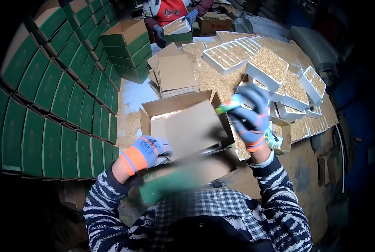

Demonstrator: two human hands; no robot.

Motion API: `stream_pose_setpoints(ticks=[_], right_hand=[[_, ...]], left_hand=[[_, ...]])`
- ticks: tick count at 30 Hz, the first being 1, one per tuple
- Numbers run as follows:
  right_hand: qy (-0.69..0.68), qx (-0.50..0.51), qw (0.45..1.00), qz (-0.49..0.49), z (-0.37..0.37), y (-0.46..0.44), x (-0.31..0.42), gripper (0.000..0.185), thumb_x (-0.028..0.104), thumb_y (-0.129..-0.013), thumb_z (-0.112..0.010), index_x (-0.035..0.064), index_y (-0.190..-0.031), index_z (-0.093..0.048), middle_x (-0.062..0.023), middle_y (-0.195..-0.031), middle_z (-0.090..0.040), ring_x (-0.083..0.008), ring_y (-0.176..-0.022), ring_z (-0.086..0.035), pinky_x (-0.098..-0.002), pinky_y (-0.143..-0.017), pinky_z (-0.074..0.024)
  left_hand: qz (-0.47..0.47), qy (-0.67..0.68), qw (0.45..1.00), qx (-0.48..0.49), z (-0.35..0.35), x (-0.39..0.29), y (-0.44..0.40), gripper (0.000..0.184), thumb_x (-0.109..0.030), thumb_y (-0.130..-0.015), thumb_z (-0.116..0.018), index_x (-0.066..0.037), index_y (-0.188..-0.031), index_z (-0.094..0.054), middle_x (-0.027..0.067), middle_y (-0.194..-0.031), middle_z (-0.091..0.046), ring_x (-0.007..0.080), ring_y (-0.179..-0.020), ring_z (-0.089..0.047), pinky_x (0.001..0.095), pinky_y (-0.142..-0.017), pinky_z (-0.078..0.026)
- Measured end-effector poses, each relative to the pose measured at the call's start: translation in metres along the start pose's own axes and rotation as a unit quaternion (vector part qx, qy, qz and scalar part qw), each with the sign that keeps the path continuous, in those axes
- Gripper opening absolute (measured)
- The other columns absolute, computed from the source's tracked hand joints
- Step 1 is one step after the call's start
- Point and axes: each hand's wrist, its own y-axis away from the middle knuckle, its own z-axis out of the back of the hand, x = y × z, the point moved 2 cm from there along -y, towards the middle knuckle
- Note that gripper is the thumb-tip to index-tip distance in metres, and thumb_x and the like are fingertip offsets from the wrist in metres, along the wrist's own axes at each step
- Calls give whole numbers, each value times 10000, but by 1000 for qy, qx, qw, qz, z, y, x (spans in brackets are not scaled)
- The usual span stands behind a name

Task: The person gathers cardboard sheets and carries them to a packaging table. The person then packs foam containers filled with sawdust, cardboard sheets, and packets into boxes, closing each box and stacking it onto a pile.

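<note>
An open cardboard box (170, 106) with a green outer side stands in front of me, its near flap (187, 176) folded out toward my body and blurred. A flat brown cardboard sheet (191, 128) lies tilted over the opening, above a pale, grainy filling that shows in part. My left hand (151, 150), in a grey and orange glove, is closed at the sheet's lower left edge. My right hand (252, 111), gloved alike and smeared by motion, is raised over the box's right side. Its fingers pinch a small bright green and white packet (228, 106).
Green boxes (53, 88) are stacked along the left. Loose cardboard sheets (177, 71) lie beyond my box. White trays of grainy material (267, 67) fill the right of the table, near a small carton of packets (282, 136). Opposite, a person in a red apron (170, 10) holds a tray.
</note>
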Motion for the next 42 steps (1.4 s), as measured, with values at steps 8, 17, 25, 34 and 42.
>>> stream_pose_setpoints(ticks=[8, 17, 25, 34, 42], right_hand=[[-106, 463, 880, 15, -87, 40, 4, 615, 224, -847, -664, 115, -1427, -492, -163, -1491, -450, -379, -1392, -402, -463, -1155, -330], [-446, 289, 600, -598, -106, 179, -94, 892, 308, -872, -784, 0, -1548, -291, -144, -1430, -515, -196, -1290, -474, -360, -1076, -413], [-478, 149, 745, -442, -140, 87, -4, 828, 198, -812, -808, -1, -1493, -380, -121, -1372, -566, -217, -1252, -544, -362, -1051, -449], [-587, 133, 594, -534, -441, 49, -27, 1034, 115, -727, -881, -21, -1541, -258, -153, -1322, -606, -252, -1193, -587, -357, -1010, -474], [-225, 428, 812, -327, -507, 81, -60, 509, 307, -900, -615, 2, -1306, -588, -239, -1252, -647, -387, -1190, -601, -388, -1009, -473]], left_hand=[[69, 119, 988, -65, 18, -14, 17, 372, -150, -884, -663, -74, -1248, -661, 113, -1240, -668, 314, -1156, -613, 406, -1022, -468], [374, 458, 768, -247, -122, 42, 36, 546, -155, -945, -641, -5, -1440, -469, 145, -1448, -516, 233, -1306, -503, 387, -1164, -322], [282, 681, 534, -414, -162, 76, 56, 767, -637, -993, -404, -67, -1506, -384, 115, -1442, -520, 241, -1290, -515, 396, -1152, -354], [353, 287, 628, -631, -120, 58, 104, 448, -193, -999, -507, -46, -1420, -464, 127, -1443, -477, 262, -1389, -381, 430, -1187, -239], [417, -17, 883, -214, -176, 87, 62, 580, -410, -876, -677, -70, -1337, -583, 171, -1449, -487, 380, -1346, -419, 542, -1100, -293]])
